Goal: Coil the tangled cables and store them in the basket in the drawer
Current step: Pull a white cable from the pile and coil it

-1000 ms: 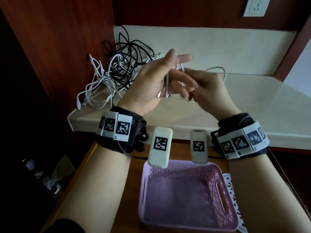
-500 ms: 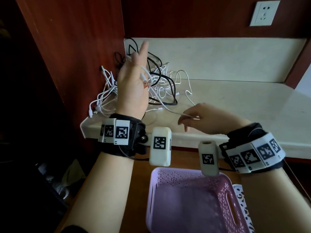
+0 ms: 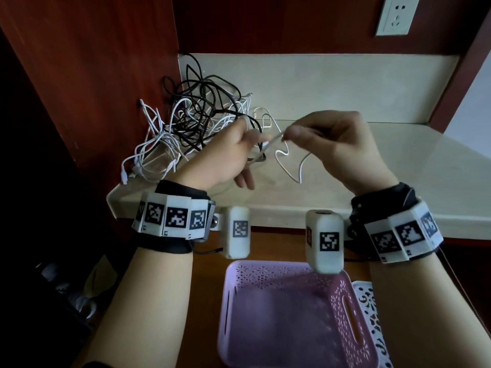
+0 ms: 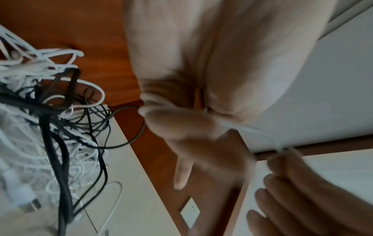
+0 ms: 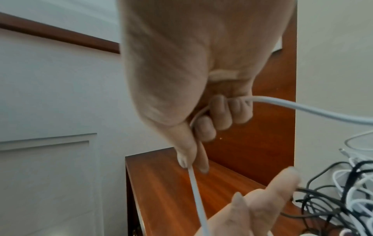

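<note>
A thin white cable (image 3: 275, 140) runs taut between my two hands above the pale counter (image 3: 398, 168). My left hand (image 3: 247, 139) holds one end under its thumb, and one finger points down. My right hand (image 3: 289, 134) pinches the cable between thumb and forefinger; in the right wrist view the other fingers (image 5: 222, 115) curl round it too. The cable's slack (image 3: 292, 168) lies in loops on the counter below. A tangle of black and white cables (image 3: 196, 123) sits in the back left corner. The pink basket (image 3: 342, 314) stands in the open drawer beneath my wrists.
A wooden side panel (image 3: 106, 75) closes off the left of the counter. A wall socket (image 3: 397, 18) is high at the right. A white patterned basket (image 3: 369, 314) sits just right of the pink one. The drawer's wooden floor (image 3: 207, 274) shows left of the baskets.
My left hand has come down from over the tangle and its fingers have closed. My right hand has risen from the counter edge toward it, so the cable between them is shorter.
</note>
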